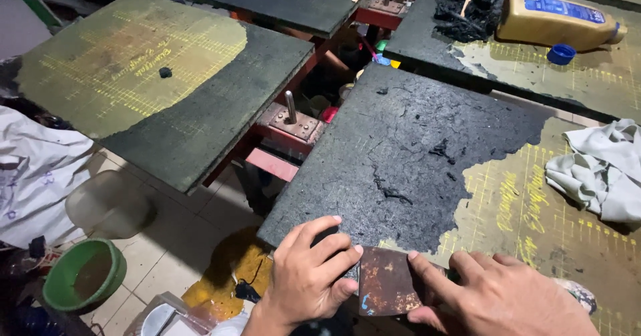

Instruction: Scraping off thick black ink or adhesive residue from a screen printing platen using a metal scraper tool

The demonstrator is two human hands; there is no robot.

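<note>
While bent over the near edge of the board (427, 142), pressing a rusty scraper (386, 282) flat against the black crust, probably to lift it. Far left on the floor: green bucket (83, 272), dark inside, contents unclear; beside it a cloudy plastic jug (107, 202), seemingly empty. Left hand (307, 276) curled over the scraper's left side, fingers together on it. Right hand (497, 296) with forefinger and thumb pinching the right side. Further right, crumpled rag (597, 169) at the board's right edge; beyond, yellow bottle (557, 19) lying down, blue cap (561, 54) off.
</note>
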